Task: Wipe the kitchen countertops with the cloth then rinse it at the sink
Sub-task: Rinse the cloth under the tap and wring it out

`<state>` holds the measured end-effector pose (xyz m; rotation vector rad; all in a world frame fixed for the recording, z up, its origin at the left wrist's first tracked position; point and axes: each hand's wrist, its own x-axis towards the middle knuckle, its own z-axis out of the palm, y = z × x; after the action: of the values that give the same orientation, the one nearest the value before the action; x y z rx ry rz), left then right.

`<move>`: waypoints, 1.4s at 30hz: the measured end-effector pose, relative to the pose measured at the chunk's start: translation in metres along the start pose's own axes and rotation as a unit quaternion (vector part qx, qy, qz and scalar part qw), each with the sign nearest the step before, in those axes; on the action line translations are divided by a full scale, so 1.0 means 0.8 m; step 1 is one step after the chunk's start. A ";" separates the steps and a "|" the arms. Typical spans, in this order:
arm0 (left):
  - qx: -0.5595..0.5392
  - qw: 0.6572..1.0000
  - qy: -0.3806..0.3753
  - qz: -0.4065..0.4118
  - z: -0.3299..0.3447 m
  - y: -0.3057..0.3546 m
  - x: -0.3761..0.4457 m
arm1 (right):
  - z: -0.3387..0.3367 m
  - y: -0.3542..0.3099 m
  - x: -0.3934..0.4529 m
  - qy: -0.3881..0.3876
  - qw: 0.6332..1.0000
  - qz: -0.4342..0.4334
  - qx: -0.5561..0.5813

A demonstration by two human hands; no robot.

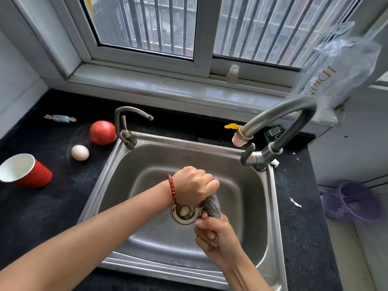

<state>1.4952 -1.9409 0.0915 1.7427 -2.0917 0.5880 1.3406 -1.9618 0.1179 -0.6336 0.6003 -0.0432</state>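
Nearest me, the right hand point(212, 232) is clenched round the lower end of the grey cloth point(212, 206); just above it the left hand point(194, 186), with a red bead bracelet point(172, 189) at the wrist, is fisted round the upper end; the cloth shows only as a short twisted rope between the two fists, held over the basin of the sink point(247, 206) and right above the drain point(184, 213); this looks to me like wringing, so the rinse seems nearly done. No water can be seen running from the big tap point(279, 118) at the right rim, though its pink nozzle point(241, 139) points down into the basin.

The risks, as I judge them: a wet cloth twisted hard may slip from one fist and drop onto the drain, where some scraps sit; squeezed water could spatter over the rim onto the dark table point(294, 206); a swinging left elbow might catch what stands further off on that side; the red cup point(29, 170) lies tipped on its side, and the egg point(80, 152) and tomato point(102, 132) sit loose near the small tap point(128, 127), free to roll.

Beyond, a small bottle point(232, 74) stands on the window sill.
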 end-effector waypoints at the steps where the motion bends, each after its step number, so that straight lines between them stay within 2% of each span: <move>1: 0.001 1.000 0.010 -0.006 -0.001 0.000 -0.001 | 0.001 0.000 0.000 -0.001 1.000 -0.001 0.002; 8: 0.005 0.999 0.046 -0.015 -0.009 0.002 -0.002 | 0.003 -0.001 0.002 -0.004 1.000 0.000 0.011; 21: 0.002 1.000 0.018 -0.010 -0.007 0.000 -0.002 | 0.002 0.001 0.003 0.000 1.000 -0.009 0.012; 23: 0.005 1.000 0.000 -0.013 -0.003 0.000 -0.007 | 0.000 0.002 0.006 0.012 1.000 0.002 -0.013; 25: -0.006 0.999 -0.034 -0.040 0.000 -0.002 -0.015 | -0.004 -0.001 0.014 0.049 0.993 0.019 -0.104; 27: -0.036 0.993 -0.077 -0.088 0.002 -0.003 -0.027 | -0.011 -0.008 0.025 0.095 0.959 0.036 -0.264; 28: -0.054 0.986 -0.103 -0.115 0.004 -0.001 -0.034 | -0.013 -0.013 0.029 0.108 0.923 0.032 -0.368; 30: -0.097 0.962 -0.150 -0.204 0.009 0.008 -0.049 | -0.019 -0.027 0.034 0.132 0.810 0.001 -0.571; 31: -0.129 0.938 -0.166 -0.277 0.007 0.015 -0.053 | -0.024 -0.033 0.033 0.144 0.749 -0.019 -0.647; 32: -0.169 0.902 -0.177 -0.355 0.006 0.022 -0.055 | -0.031 -0.040 0.032 0.150 0.710 -0.045 -0.687; 33: -0.235 0.842 -0.195 -0.445 0.003 0.029 -0.057 | -0.039 -0.045 0.029 0.151 0.700 -0.078 -0.694; 34: -0.295 0.783 -0.193 -0.513 0.003 0.035 -0.061 | -0.045 -0.049 0.026 0.154 0.713 -0.111 -0.675; 36: -0.353 0.698 -0.159 -0.603 0.002 0.048 -0.065 | -0.051 -0.053 0.022 0.182 0.787 -0.134 -0.574; 38: -0.373 0.653 -0.116 -0.649 -0.005 0.063 -0.064 | -0.047 -0.047 0.025 0.209 0.862 -0.108 -0.449; 39: -0.374 0.647 -0.099 -0.657 -0.007 0.072 -0.063 | -0.043 -0.040 0.028 0.215 0.884 -0.097 -0.404; 40: -0.367 0.657 -0.086 -0.653 -0.012 0.081 -0.062 | -0.039 -0.033 0.031 0.222 0.893 -0.096 -0.379; 42: -0.337 0.695 -0.074 -0.631 -0.019 0.099 -0.058 | -0.033 -0.022 0.037 0.248 0.892 -0.120 -0.359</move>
<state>1.4253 -1.8816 0.0732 2.1426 -0.5249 -0.6597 1.3534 -1.9969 0.0963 -1.4425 1.0435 -0.2270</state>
